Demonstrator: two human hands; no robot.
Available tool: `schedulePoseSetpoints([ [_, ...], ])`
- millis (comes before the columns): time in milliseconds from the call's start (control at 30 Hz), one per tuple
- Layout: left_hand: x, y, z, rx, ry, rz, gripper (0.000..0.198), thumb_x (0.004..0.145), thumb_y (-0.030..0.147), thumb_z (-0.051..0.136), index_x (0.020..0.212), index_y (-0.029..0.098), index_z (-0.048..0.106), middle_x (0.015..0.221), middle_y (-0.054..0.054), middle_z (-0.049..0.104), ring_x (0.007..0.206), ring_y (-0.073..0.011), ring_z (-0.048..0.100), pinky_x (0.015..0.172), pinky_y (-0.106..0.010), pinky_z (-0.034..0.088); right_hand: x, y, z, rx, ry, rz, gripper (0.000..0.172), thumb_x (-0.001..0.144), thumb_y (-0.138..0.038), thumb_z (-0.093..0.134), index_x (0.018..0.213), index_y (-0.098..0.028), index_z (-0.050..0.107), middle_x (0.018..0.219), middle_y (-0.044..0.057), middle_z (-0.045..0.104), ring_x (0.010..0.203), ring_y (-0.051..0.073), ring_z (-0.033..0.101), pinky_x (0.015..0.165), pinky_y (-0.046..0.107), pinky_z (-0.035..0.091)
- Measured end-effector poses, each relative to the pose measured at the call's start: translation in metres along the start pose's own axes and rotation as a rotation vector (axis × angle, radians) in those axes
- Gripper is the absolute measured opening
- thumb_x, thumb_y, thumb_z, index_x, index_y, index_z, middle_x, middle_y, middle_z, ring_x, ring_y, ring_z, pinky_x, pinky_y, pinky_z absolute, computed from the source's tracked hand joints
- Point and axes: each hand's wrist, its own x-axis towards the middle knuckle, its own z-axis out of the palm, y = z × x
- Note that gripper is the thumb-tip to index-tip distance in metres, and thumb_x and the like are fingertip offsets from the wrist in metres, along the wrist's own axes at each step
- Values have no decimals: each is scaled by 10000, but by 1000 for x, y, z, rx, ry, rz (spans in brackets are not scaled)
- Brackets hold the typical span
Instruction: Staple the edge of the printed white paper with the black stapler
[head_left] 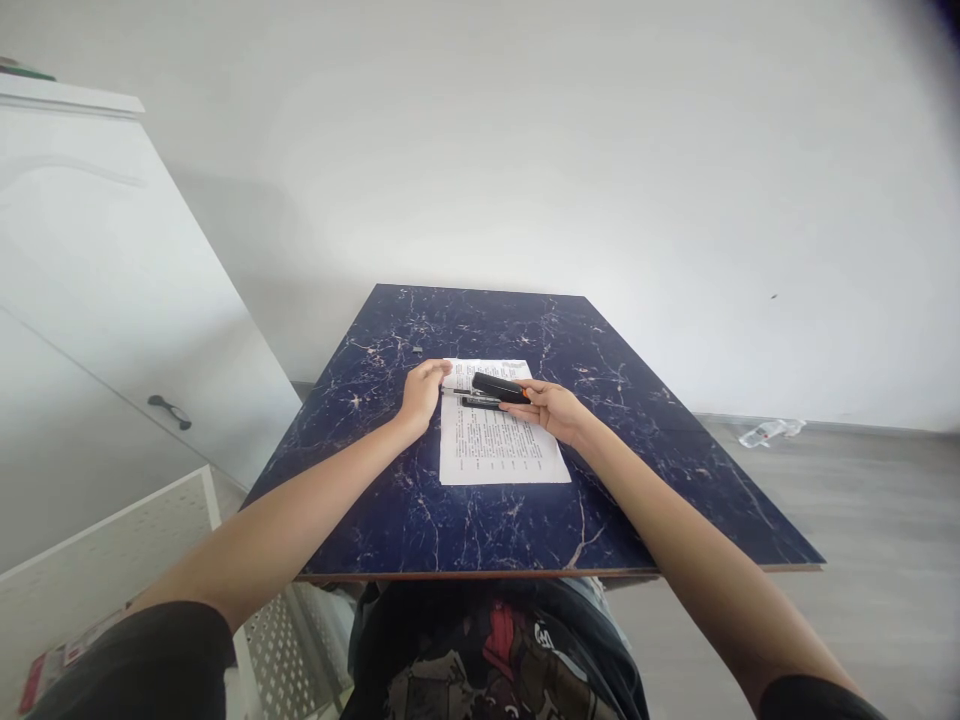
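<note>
My right hand (551, 408) is closed around the back end of a black stapler (499, 388), with a bit of orange showing by the fingers. The stapler's top cover is lifted away from its metal magazine and black base, and its front points left. Beneath it lies a printed sheet of paper (502, 455), flat on the table. At the sheet's upper left edge rests my left hand (422, 396), fingers stretched towards the paper and close to the stapler's front tip. No object shows in the left hand; its thumb is hard to make out.
The dark blue marbled table (480, 540) reaches to the white wall. A small grey piece (417, 350) lies beyond my left hand. At left stand a white cabinet (112, 300) and a perforated white chair (277, 650). A clear plastic package (771, 432) lies on the floor at right.
</note>
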Motion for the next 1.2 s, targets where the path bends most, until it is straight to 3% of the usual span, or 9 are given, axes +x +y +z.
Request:
schedulePoseSetpoints([
  [133,-3,22,-12,250,-81,171,171,725,128,693,842,234,761,989,-72,668,1098,-284,596,1159,-471,377,0,0,0,-12,1,-5,304,1009,-56,470,1273,-98,616,1303,237,674,1029,294,782,975,410,654],
  [267,-3,41,-21,617,-442,432,201,760,170,679,921,248,772,1050,-97,648,1086,-303,584,1084,-456,436,-3,-2,2,-31,-5,-7,296,1018,-62,461,1262,-108,622,1277,222,695,999,287,790,958,426,661],
  [367,0,46,-28,629,-579,441,216,777,240,702,976,253,786,1065,-108,677,1060,-303,601,1046,-436,459,-5,-5,4,-48,1,-1,300,1022,-73,472,1280,-109,619,1262,220,701,968,274,796,934,408,670],
  [567,7,37,-33,538,-558,342,336,709,301,803,1042,257,794,1010,-96,735,856,-249,651,881,-388,528,-5,-1,4,-233,-64,-104,321,983,-297,683,1262,-140,668,1207,181,729,862,260,804,856,394,689],
  [700,9,29,-31,514,-582,353,316,679,235,823,993,264,804,895,-76,751,785,-235,673,825,-382,532,0,9,3,-404,-62,-235,413,820,-177,827,1210,-197,694,1064,92,773,805,235,798,826,411,689],
  [933,6,31,-29,508,-574,349,293,703,193,815,988,261,802,940,-87,756,839,-249,684,878,-411,524,6,16,3,-410,-11,-267,312,800,-179,802,1091,-192,689,779,36,740,672,221,769,629,348,677],
  [1100,-3,41,-19,491,-465,434,240,778,242,783,1018,250,773,1018,-90,722,952,-250,659,963,-421,502,0,6,4,-383,18,-422,396,753,-288,836,1097,-176,676,822,27,708,610,201,745,564,332,655],
  [1200,-9,36,-8,280,-283,310,229,846,295,714,1068,238,717,1130,-90,686,1083,-249,643,967,-394,514,-5,-1,4,-418,88,-583,428,777,-336,816,1141,-169,663,816,20,685,607,206,745,547,323,645],
])
